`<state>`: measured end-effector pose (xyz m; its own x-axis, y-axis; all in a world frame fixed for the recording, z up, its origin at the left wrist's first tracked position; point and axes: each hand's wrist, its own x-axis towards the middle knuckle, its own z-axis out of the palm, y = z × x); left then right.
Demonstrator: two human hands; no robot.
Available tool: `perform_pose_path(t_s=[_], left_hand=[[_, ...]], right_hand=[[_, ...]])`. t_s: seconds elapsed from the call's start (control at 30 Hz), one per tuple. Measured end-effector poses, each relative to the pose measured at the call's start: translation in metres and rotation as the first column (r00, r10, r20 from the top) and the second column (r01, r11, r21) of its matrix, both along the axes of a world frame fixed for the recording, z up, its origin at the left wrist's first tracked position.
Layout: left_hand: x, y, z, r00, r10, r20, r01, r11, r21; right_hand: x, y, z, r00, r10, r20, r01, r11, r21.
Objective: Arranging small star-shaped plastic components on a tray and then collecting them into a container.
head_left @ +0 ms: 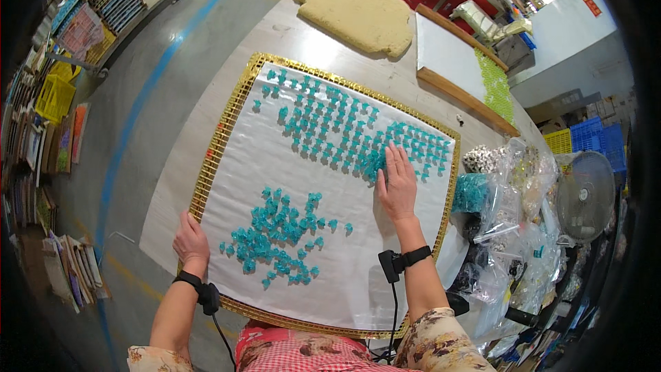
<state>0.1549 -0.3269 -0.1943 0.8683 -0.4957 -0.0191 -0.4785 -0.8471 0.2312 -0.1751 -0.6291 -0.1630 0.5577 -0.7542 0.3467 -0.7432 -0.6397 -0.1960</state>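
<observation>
A large square tray [275, 172] with a gold-coloured patterned rim and a white lining lies tilted in front of me. My left hand [191, 240] is closed on its rim at the lower left. My right hand [397, 186] lies with fingers stretched out over the right part of the tray, fingertips touching a dense patch of small teal pieces [372, 163]. Similar teal pieces [330, 117] stand in rows across the upper part. A loose heap of teal pieces [265, 234] lies lower left. The right palm hides what is beneath it.
A pale table [182, 172] bears the tray. Beyond it lies a flat tan slab [354, 14]. At the far right is a wood-edged white board [447, 58] with green bits. Clear bags [509, 193] crowd the right side beside a fan [585, 196]. A loaded cart [134, 24] stands far left.
</observation>
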Motion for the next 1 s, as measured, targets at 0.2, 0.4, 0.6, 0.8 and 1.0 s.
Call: perform_pose_path(t_s=[0.2, 0.4, 0.6, 0.8, 1.0], left_hand=[[0.001, -0.001, 0.000, 0.999, 0.024, -0.033, -0.022, 0.999, 0.038], [0.002, 0.001, -0.006, 0.999, -0.027, 0.035, 0.028, 0.998, -0.049], [0.001, 0.000, -0.004, 0.999, -0.009, 0.038, 0.009, 1.000, 0.005], [0.003, 0.001, -0.004, 1.000, -0.018, -0.010, 0.018, 1.000, -0.014], [0.002, 0.001, -0.002, 1.000, 0.000, -0.007, 0.000, 1.000, 0.014]], right_hand=[[-0.019, 0.035, -0.005, 1.000, -0.018, 0.018, 0.015, 0.984, 0.176], [-0.042, 0.073, -0.002, 0.990, -0.049, 0.134, 0.005, 0.951, 0.310], [-0.043, 0.050, 0.002, 0.912, -0.246, 0.327, 0.158, 0.949, 0.271], [-0.033, 0.033, -0.002, 0.914, -0.238, 0.327, 0.140, 0.945, 0.296], [-0.027, 0.045, 0.000, 0.938, -0.208, 0.276, 0.090, 0.918, 0.387]])
